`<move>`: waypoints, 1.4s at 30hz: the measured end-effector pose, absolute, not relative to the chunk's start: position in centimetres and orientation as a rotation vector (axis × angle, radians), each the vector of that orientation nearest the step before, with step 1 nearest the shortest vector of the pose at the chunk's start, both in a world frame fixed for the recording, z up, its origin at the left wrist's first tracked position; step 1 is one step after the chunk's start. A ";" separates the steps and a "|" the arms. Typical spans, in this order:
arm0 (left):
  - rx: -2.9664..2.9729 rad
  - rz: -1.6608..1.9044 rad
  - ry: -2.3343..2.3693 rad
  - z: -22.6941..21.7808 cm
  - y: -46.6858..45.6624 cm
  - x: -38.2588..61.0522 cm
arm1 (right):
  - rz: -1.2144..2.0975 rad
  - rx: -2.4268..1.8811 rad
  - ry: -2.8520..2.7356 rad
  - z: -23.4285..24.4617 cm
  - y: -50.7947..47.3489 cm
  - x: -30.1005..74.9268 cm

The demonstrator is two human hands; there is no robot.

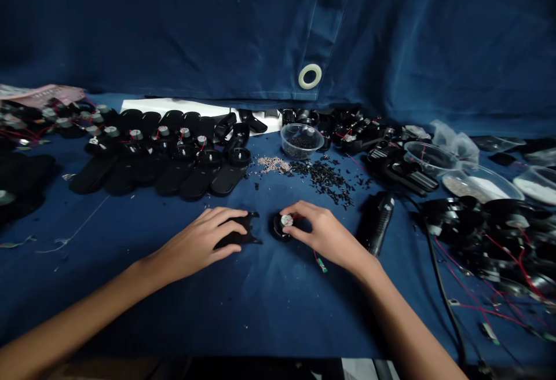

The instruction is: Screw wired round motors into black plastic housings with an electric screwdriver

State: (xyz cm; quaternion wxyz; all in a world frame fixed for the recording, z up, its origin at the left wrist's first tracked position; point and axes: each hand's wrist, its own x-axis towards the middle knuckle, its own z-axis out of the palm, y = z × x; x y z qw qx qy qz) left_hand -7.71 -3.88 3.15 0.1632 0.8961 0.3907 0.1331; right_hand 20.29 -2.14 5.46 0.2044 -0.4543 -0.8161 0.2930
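Note:
My left hand (204, 236) lies over a flat black plastic casing (252, 230), with its fingers across the top and the thumb along the near edge. The casing's notched right end sticks out past the fingertips. A short gap to the right, my right hand (319, 226) pinches a small silver motor (286, 220) between thumb and index finger. That motor sits in a round black housing (278, 230) on the blue cloth. From under the right hand a red wire runs down to a small green circuit board (321, 265).
A row of black casings with motors (160, 160) stands back left. Behind my hands lie silver screws (273, 164), small black parts (325, 178) and a clear bowl (302, 141). A black electric screwdriver (379, 223) with its cable lies right, beside wired housings (499, 235).

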 end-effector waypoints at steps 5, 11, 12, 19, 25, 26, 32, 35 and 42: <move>2.635 0.569 0.964 3.7 -2.9 -5.4 | 0.858 -1.249 -2.254 5.4 -2.2 20.3; 2.692 0.609 0.839 3.2 -2.2 -4.0 | 0.876 -1.225 -2.270 5.6 -2.2 20.4; 2.704 0.619 0.825 3.1 -2.1 -3.9 | 0.880 -1.225 -2.270 5.7 -2.2 20.5; 2.748 0.635 0.744 3.1 -1.3 -3.8 | 0.907 -1.217 -2.277 5.7 -2.2 20.4; 2.738 0.729 0.757 3.2 -1.0 -4.2 | 0.920 -1.210 -2.270 5.5 -2.1 20.5; 2.743 0.723 0.754 3.1 -1.0 -4.3 | 0.921 -1.208 -2.274 5.5 -2.0 20.5; 2.779 0.683 0.741 2.6 -1.3 -3.9 | 0.917 -1.222 -2.286 5.6 -1.9 20.6; 2.789 0.672 0.727 2.6 -1.1 -3.8 | 0.919 -1.231 -2.291 5.7 -2.0 20.5; 2.757 0.580 0.712 3.3 -0.5 -3.9 | 0.897 -1.227 -2.321 5.7 -2.1 20.4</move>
